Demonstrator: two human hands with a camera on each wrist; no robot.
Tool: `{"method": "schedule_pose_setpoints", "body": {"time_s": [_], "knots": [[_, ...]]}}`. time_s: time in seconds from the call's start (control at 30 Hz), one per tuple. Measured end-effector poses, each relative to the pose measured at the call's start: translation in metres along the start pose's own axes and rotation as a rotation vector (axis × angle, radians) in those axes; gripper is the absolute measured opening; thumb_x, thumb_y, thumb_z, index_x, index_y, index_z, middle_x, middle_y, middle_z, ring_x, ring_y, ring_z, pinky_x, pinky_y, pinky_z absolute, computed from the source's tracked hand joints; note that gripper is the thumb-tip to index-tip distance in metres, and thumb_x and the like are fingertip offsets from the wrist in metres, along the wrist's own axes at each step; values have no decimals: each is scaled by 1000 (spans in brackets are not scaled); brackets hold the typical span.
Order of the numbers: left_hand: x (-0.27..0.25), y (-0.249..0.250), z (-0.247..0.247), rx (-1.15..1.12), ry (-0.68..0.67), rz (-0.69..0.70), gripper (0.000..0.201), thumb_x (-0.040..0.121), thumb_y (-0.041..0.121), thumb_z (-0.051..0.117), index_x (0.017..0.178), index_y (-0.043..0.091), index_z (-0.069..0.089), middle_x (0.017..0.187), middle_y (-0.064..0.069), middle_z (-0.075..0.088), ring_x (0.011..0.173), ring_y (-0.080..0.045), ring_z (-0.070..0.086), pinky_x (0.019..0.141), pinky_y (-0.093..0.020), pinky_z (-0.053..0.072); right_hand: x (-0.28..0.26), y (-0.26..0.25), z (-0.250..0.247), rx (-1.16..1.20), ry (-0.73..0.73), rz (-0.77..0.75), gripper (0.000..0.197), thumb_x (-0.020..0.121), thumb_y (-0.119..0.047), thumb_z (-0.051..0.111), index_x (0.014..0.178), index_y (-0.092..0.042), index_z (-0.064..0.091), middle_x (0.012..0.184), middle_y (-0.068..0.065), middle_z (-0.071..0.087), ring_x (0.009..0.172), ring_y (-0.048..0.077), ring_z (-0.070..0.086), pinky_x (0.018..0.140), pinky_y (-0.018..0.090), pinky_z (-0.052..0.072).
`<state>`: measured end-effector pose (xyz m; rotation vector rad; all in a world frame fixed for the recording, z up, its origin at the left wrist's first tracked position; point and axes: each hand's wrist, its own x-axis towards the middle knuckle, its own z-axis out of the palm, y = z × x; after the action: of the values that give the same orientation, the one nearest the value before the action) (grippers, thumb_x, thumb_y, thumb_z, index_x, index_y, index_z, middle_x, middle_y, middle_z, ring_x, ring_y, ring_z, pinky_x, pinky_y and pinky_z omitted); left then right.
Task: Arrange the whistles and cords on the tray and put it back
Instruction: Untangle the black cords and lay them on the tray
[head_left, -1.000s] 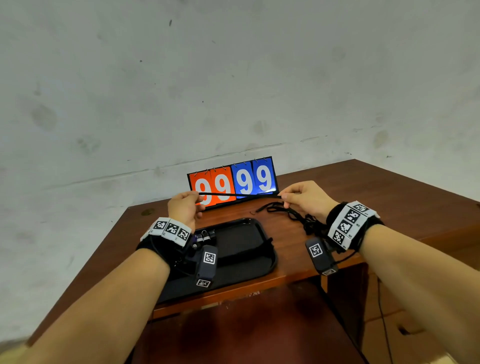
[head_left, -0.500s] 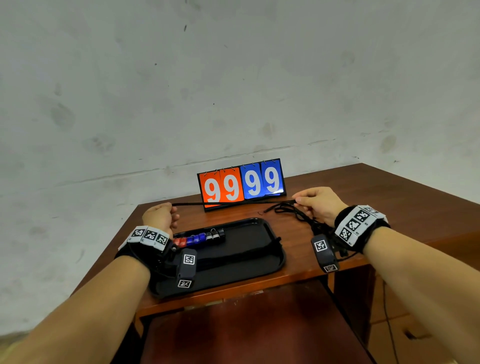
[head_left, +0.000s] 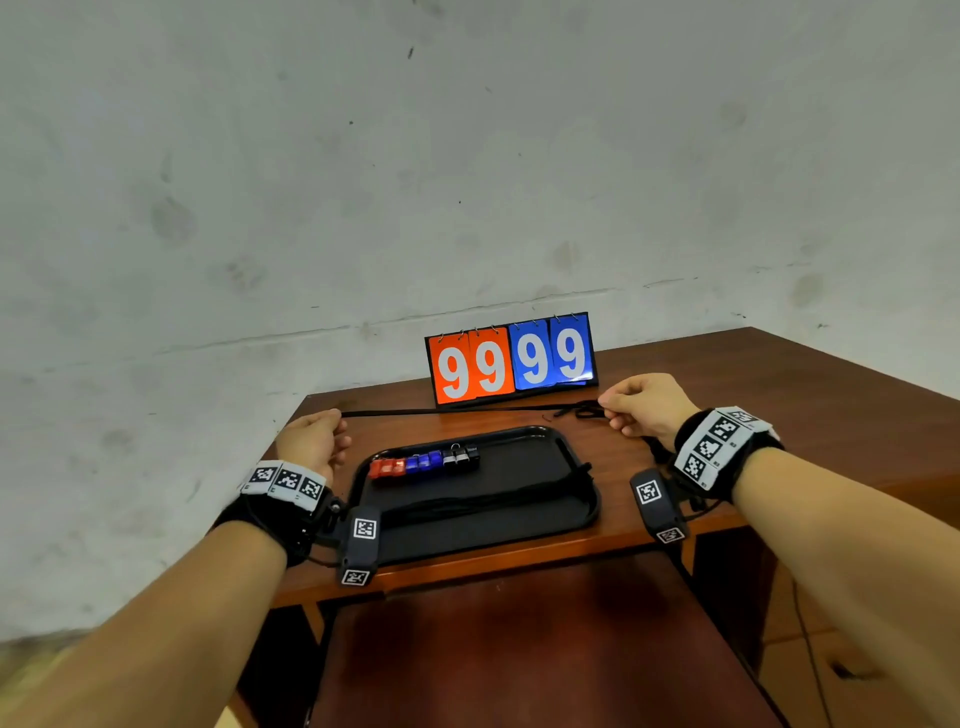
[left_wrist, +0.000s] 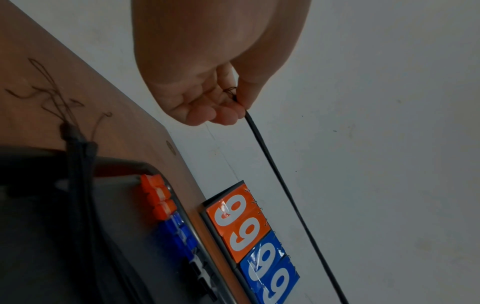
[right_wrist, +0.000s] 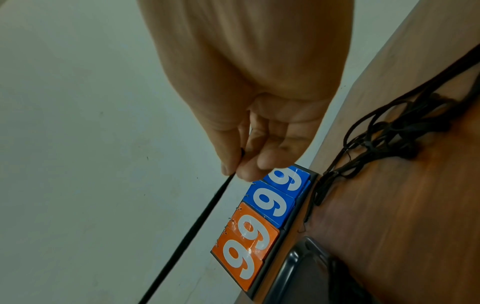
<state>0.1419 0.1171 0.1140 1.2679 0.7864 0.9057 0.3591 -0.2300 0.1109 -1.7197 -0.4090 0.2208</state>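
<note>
Tabletop tray (head_left: 571, 522) (whistles (head_left: 423, 461), cords (head_left: 483, 503))

A row of whistles (head_left: 423, 461) is set along the far side of a tray (head_left: 519, 525) on a table (head_left: 779, 384), with a scoreboard (head_left: 511, 358) placed behind it.

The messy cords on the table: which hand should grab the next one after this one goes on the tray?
Probably the right hand. The tangled cords lie on the table right beside it, while the left hand is across the tray, pinching the stretched cord's other end.
</note>
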Motion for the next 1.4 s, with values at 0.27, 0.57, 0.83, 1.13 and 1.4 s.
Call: {"method": "schedule_pose_setpoints", "body": {"time_s": [0.27,0.57,0.83,1.13,1.4], "knots": [[8,-18,-44,93,15,24,9,93,9,61,84,11,62,73,-7,60,52,-16,51,34,-15,35,-7,4,28,-14,-34,6,6,90,-1,64,85,1,66,69,12,62,53,15,58,41,19,44],[6,-37,-65,407,-15,114,14,88,6,66,74,10,66,61,-8,57,51,-18,50,42,-19,40,1,24,47,-232,-44,49,8,90,-3,64,85,2,69,65,11,63,54,17,55,41,20,43],[10,-43,-57,774,-124,234,14,82,10,70,72,18,69,80,-2,69,78,-22,62,75,-30,50,7,38,47,-576,-42,-12,11,82,-10,68,73,-12,74,73,0,71,57,12,58,50,22,44],[15,-46,-45,1049,-236,207,12,79,17,68,70,25,70,75,6,72,72,-16,70,78,-37,60,8,38,49,-726,-91,-50,17,81,-11,70,68,-22,72,78,-10,68,77,5,59,76,25,45],[10,-44,-35,1286,-193,201,12,78,25,66,74,35,64,101,8,68,112,-25,56,100,-46,43,9,32,54,-853,-126,-62,6,80,-14,72,77,-19,72,86,-4,70,86,13,64,72,25,47]]}}
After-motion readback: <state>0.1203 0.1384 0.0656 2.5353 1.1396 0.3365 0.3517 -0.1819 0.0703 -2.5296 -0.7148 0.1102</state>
